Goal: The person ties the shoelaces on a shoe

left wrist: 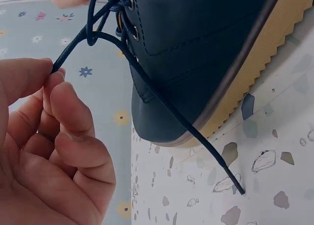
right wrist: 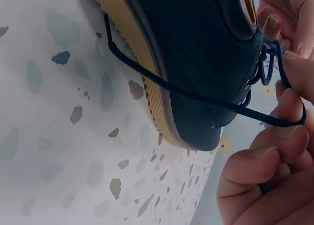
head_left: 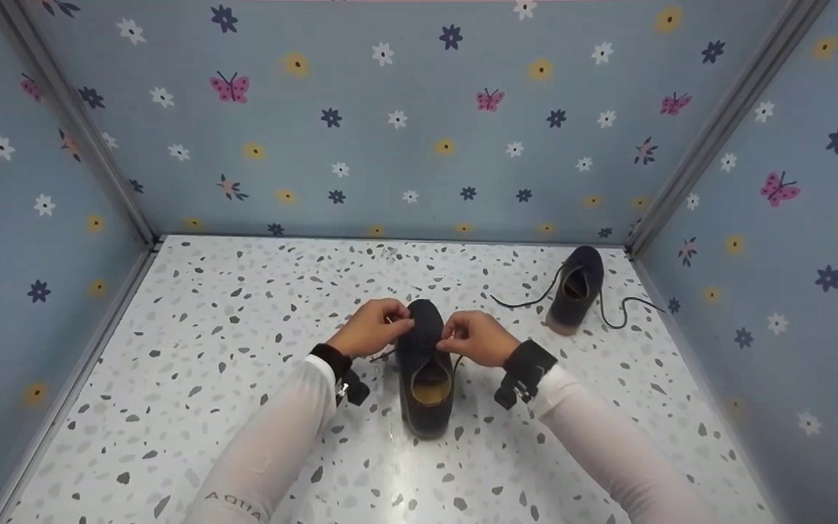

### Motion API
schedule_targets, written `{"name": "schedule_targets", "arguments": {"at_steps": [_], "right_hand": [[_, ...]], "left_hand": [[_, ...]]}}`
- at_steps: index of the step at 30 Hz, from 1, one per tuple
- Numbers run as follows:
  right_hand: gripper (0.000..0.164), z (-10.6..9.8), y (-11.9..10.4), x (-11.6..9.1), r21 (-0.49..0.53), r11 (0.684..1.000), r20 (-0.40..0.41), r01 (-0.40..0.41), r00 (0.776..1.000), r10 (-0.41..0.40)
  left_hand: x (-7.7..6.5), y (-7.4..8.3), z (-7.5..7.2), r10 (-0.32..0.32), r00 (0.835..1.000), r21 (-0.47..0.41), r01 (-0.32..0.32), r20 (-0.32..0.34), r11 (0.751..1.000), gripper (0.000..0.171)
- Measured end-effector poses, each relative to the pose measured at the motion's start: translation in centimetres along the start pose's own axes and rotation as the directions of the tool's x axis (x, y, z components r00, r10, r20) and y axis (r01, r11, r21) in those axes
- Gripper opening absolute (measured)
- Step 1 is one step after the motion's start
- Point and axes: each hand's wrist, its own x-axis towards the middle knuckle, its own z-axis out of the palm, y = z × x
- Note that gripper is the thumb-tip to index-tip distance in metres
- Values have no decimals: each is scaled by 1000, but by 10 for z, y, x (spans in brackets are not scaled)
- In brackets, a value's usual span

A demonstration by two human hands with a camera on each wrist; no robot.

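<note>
The dark blue shoe (head_left: 419, 356) stands upright on the speckled surface (head_left: 208, 349), its toe turned away from the person and its pale, ridged sole (left wrist: 252, 63) resting flat; at its front, a lace (left wrist: 184, 123) comes out of the eyelets (left wrist: 135, 34) in loose loops, one free end hanging across the shoe's left side, another length crossing its right side down past the sole.

Just left of the shoe's front, the left hand (head_left: 374, 327) pinches the lace between thumb and forefinger, its other fingers loosely curled; just right of the shoe's front, the right hand (head_left: 481, 338) pinches a bend of the same lace between thumb and fingers, the rest folded inward.

Nearer the person than the shoe's toe, a black strap sits on each wrist, one (head_left: 332, 360) to the shoe's left and one (head_left: 532, 364) to its right; white sleeves run back from these, the left one (head_left: 273, 437) bearing dark letters.

Farther off to the shoe's right stands a second shoe (head_left: 577, 302), toe also pointing away, its laces spread loose on both sides; beyond the first shoe's toe rises a blue panel (head_left: 419, 182) printed with flowers and butterflies.
</note>
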Motion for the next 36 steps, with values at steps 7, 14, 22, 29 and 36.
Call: {"name": "schedule_targets", "arguments": {"at_steps": [7,14,22,29,36], "right_hand": [[31,-1,-4,11,-87,996,34,15,999,-12],[23,3,-13,19,-131,989,75,68,995,-59],[15,3,-14,18,-163,985,45,53,998,-46],[18,7,-12,12,-287,953,-24,96,994,-107],[24,18,-7,5,-529,830,-124,178,951,-283]], "left_hand": [[-5,1,-2,32,999,-61,-31,30,998,11],[-12,3,-4,59,997,-36,-57,56,998,11],[-20,4,-9,102,988,10,-104,117,995,9],[-30,4,-9,168,963,47,-182,209,982,6],[-38,4,1,205,944,116,-242,260,963,7]]}}
